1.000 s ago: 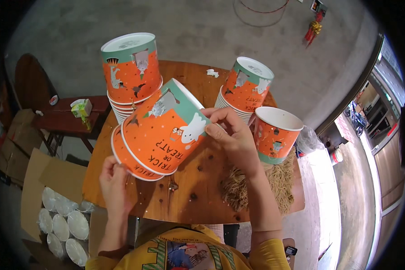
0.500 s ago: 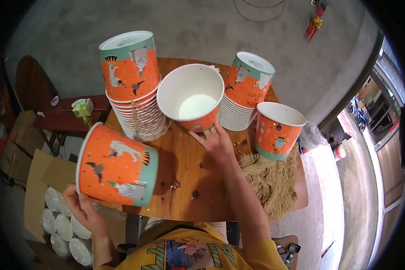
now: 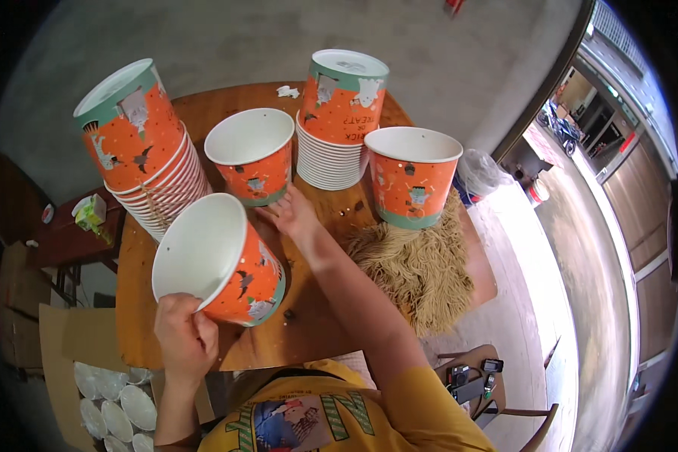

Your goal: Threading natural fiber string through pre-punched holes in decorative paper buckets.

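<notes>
My left hand (image 3: pixel 184 331) is closed on the rim of an orange paper bucket (image 3: pixel 258 282) with a green base band, its white mouth tilted up toward the left. Thumb outside, the other fingers partly hidden by the hand. My right hand (image 3: pixel 294 217) has its fingers stretched out by the base of a second paper bucket (image 3: pixel 252 177), which stands upright on the wooden table (image 3: pixel 309 331); whether the fingertips touch it I cannot tell. A third upright bucket (image 3: pixel 414 184) stands farther right, beside a heap of tan string (image 3: pixel 422 271).
Upside-down nested bucket stacks stand at the left (image 3: pixel 139 139) and the back centre (image 3: pixel 343 113), the left one with string around it. An open carton (image 3: pixel 60 331) of wrapped white rounds sits lower left. A chair (image 3: pixel 471 361) holding small devices is lower right.
The bucket in my left hand has turned from lying sideways to mouth up and moved over the table. My right hand has let go of the middle bucket, now upright. The view has shifted.
</notes>
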Demonstrator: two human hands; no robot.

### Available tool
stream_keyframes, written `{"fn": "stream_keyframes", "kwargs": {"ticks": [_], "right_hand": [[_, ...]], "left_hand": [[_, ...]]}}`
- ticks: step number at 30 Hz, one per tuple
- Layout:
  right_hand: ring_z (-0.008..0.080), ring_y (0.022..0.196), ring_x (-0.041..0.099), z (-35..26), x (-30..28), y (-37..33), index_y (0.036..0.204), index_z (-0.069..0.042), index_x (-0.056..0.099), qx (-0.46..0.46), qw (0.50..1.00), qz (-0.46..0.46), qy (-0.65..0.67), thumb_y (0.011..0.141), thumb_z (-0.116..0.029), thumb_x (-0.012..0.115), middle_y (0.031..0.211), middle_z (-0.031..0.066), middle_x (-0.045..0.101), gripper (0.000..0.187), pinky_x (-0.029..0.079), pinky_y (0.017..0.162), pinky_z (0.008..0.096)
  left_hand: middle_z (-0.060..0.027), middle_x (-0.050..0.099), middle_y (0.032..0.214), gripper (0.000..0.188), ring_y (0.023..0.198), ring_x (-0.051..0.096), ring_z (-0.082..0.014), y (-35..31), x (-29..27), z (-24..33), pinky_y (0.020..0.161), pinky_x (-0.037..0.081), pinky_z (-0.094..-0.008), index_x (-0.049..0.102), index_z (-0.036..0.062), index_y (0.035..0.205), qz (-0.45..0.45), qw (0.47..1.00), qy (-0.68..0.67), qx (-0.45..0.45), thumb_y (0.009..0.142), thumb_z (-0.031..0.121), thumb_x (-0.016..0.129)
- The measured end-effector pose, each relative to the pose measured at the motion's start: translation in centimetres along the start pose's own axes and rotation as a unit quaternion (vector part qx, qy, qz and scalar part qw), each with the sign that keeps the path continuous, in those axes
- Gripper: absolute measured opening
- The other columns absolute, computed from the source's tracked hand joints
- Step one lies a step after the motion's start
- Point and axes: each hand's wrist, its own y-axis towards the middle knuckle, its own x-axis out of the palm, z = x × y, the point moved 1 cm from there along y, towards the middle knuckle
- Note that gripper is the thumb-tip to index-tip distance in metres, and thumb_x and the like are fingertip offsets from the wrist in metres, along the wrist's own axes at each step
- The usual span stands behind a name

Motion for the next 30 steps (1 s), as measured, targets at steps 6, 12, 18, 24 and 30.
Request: {"fn": "stream_keyframes", "kwargs": {"ticks": [6, 12, 18, 24, 30], "right_hand": [[0.0278, 0.103, 0.059, -1.4, -0.4, -3.1, 0.125, -0.004, 0.051, 0.003, 0.975, 0.032, -0.218, 0.097, -0.024, 0.045, 0.121, 0.0114, 0.06, 0.035, 0.048, 0.091, 0.0427], [0.0235, 0.096, 0.062, -4.7, -1.6, -9.7, 0.122, -0.003, 0.053, 0.039, 0.971, -0.093, -0.218, 0.095, -0.017, 0.05, 0.114, 0.0104, 0.062, 0.031, 0.051, 0.083, 0.0383], [0.0246, 0.085, 0.062, -6.6, -0.4, -25.1, 0.103, -0.006, 0.06, -0.421, 0.513, 0.068, -0.745, 0.086, -0.003, 0.059, 0.093, 0.0114, 0.062, 0.018, 0.05, 0.071, 0.0348], [0.0315, 0.085, 0.057, -10.1, -7.2, -28.7, 0.097, -0.005, 0.059, -0.449, 0.351, 0.291, -0.769, 0.081, -0.005, 0.064, 0.091, 0.0115, 0.056, 0.016, 0.047, 0.072, 0.0405], [0.03, 0.08, 0.057, -10.4, -7.3, -28.8, 0.088, -0.004, 0.06, -0.446, 0.397, 0.278, -0.753, 0.081, -0.005, 0.065, 0.086, 0.0114, 0.055, 0.009, 0.047, 0.069, 0.0382]], "left_hand": [[-0.0135, 0.054, 0.087, 0.045, 0.075, 0.055, -0.0327, 1.4, 2.2, 0.0, 0.068, 0.045, -0.0433, 0.049, 0.0045, 0.105, -0.043, 0.991, 0.029, 0.121, 0.064, -0.006, 0.065], [-0.0123, 0.054, 0.087, 0.051, 0.075, 0.056, -0.0321, 2.5, 4.4, 0.6, 0.069, 0.045, -0.0435, 0.049, 0.0036, 0.104, -0.081, 0.981, 0.013, 0.174, 0.058, -0.007, 0.067], [-0.0117, 0.054, 0.09, 0.049, 0.08, 0.057, -0.0319, 2.2, 4.3, 0.7, 0.074, 0.046, -0.0445, 0.05, 0.0038, 0.105, -0.091, 0.978, 0.036, 0.184, 0.059, -0.005, 0.067], [-0.0109, 0.053, 0.099, 0.051, 0.091, 0.057, -0.0318, 1.8, 4.9, 0.9, 0.082, 0.044, -0.0482, 0.051, 0.0063, 0.109, -0.068, 0.982, 0.021, 0.174, 0.062, -0.004, 0.065], [-0.0098, 0.052, 0.102, 0.049, 0.097, 0.056, -0.0313, 1.8, 4.3, 1.7, 0.085, 0.044, -0.048, 0.052, 0.0074, 0.111, -0.031, 0.983, 0.034, 0.176, 0.064, -0.002, 0.064]]}}
